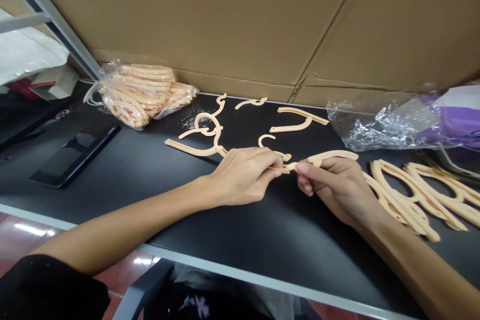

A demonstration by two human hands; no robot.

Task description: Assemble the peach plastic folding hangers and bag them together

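Note:
Over the middle of the black table, my left hand (243, 175) pinches the end of a cream plastic hanger piece (285, 170), most of it hidden behind my fingers. Close on its right, my right hand (337, 185) grips a cream curved hanger arm (335, 155) between thumb and fingers. The two pieces meet, or nearly meet, between my fingertips; whether they are joined I cannot tell. Behind my left hand lie a hanger hook (266, 138) and a long hanger arm (191, 148). Farther back are a curved hanger piece (208, 117), a small hook piece (251, 103) and an angled hanger arm (300, 122).
Folded cream hangers (397, 200) lie at the right. A clear bag of hanger parts (138, 90) sits back left, near a dark phone-like device (75, 155). Crumpled clear plastic (378, 125) lies back right. A cardboard wall (225, 20) closes off the table's rear.

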